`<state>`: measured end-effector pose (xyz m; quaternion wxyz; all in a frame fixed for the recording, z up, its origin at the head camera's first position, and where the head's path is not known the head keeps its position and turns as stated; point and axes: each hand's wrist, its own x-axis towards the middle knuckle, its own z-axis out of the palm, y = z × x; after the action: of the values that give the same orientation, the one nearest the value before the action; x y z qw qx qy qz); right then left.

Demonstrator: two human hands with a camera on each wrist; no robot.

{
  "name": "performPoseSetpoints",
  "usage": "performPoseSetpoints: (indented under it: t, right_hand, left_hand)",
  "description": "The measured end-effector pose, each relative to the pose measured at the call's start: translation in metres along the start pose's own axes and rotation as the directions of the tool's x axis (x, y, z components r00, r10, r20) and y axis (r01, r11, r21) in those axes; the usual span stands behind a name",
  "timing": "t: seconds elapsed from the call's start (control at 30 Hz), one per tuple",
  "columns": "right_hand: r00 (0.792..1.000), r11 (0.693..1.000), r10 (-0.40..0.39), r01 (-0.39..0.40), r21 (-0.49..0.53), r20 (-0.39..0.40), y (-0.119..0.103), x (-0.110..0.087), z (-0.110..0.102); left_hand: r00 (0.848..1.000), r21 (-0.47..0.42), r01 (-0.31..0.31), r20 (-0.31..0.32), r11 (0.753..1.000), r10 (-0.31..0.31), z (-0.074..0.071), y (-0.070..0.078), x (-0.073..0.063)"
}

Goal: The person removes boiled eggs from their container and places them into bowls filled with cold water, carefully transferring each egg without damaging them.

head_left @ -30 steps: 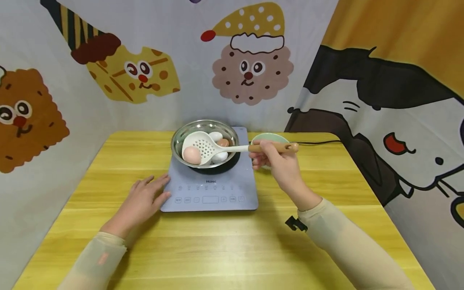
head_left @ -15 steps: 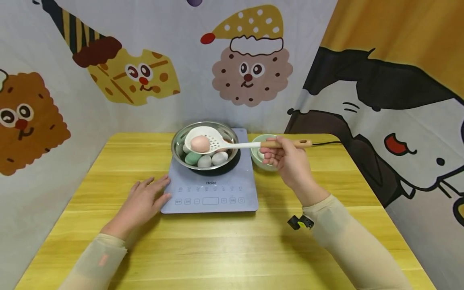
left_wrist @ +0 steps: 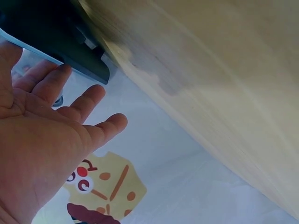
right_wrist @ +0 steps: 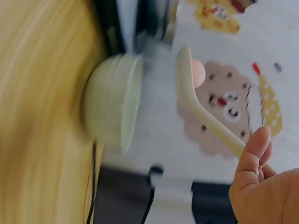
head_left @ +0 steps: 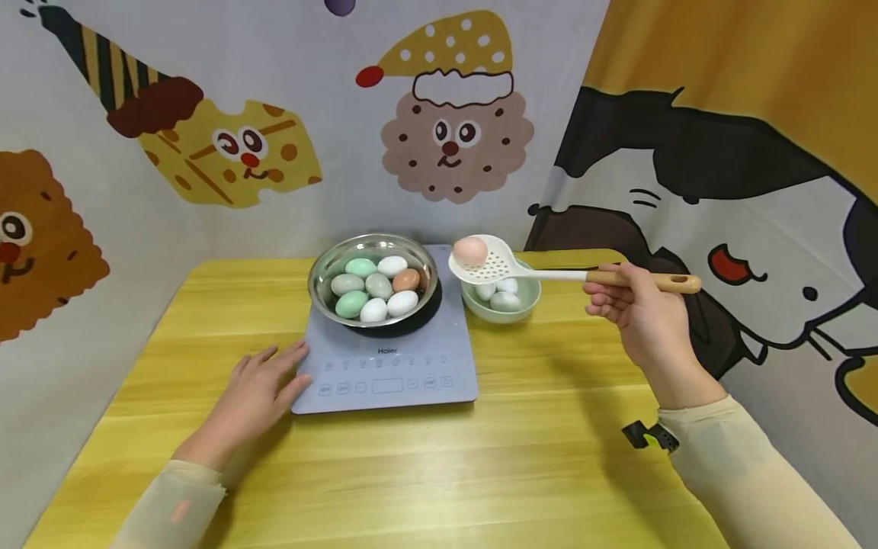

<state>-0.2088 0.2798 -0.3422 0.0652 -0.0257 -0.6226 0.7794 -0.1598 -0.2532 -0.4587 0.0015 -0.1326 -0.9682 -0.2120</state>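
My right hand (head_left: 648,324) grips the wooden handle of a white slotted spoon (head_left: 504,267). A pinkish egg (head_left: 471,252) lies in the spoon's bowl, raised above a pale green bowl (head_left: 504,314) that holds several light eggs (head_left: 506,302). In the right wrist view the spoon (right_wrist: 212,122) and its egg (right_wrist: 198,73) stand apart from the green bowl (right_wrist: 110,102). My left hand (head_left: 250,396), fingers spread, touches the left edge of the induction cooker (head_left: 405,362). A steel pan (head_left: 428,263) on the cooker holds several white, green, grey and brown eggs (head_left: 378,286).
All of this stands on a yellow wooden table (head_left: 384,488). A black cord runs behind the green bowl towards the right. Close behind the table hangs a cartoon-printed cloth (head_left: 274,229).
My right hand has lifted the spoon with the pinkish egg out of the steel pan and carried it right, over the green bowl. My left hand stays at the cooker's edge.
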Motion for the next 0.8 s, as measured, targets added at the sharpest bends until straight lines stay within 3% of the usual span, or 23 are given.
performPoseSetpoints:
  t: [0.2,0.4,0.47,0.57,0.63,0.7,0.73,0.8]
  right_hand:
    - [0.993,0.979,-0.093,0.078,-0.186,-0.07,0.011,-0.006,-0.03]
    - [0.988,0.963,-0.143,0.127,-0.239,-0.052,0.02,-0.01,-0.033]
    - [0.984,0.946,-0.177,0.161,-0.282,-0.029,0.022,-0.012,-0.029]
    - [0.967,0.889,-0.252,0.246,-0.386,0.036,0.024,-0.017,-0.023]
    - [0.948,0.847,-0.305,0.315,-0.428,0.092,0.026,-0.021,-0.019]
    - [0.914,0.798,-0.374,0.404,-0.447,0.158,0.029,-0.025,-0.015]
    - [0.885,0.763,-0.421,0.464,-0.449,0.199,0.03,-0.027,-0.013]
    - [0.802,0.661,-0.519,0.596,-0.456,0.296,0.033,-0.029,-0.011]
  left_hand:
    - [1.0,-0.003,0.008,-0.005,1.0,-0.008,0.0,0.0,-0.003]
    - [1.0,0.001,0.01,-0.001,1.0,-0.01,0.001,0.0,-0.001]
    - [1.0,0.0,0.009,-0.001,1.0,-0.009,0.001,0.0,-0.001]
    - [1.0,0.004,0.009,-0.001,1.0,-0.009,0.002,-0.001,-0.001]
    - [1.0,0.007,0.009,0.0,1.0,-0.009,0.002,0.0,-0.001]
    - [1.0,0.009,0.009,0.001,1.0,-0.009,0.002,0.0,-0.001]
    - [1.0,0.01,0.009,0.001,1.0,-0.009,0.001,0.0,-0.001]
    - [1.0,0.012,0.009,0.003,1.0,-0.009,0.001,0.001,-0.002]
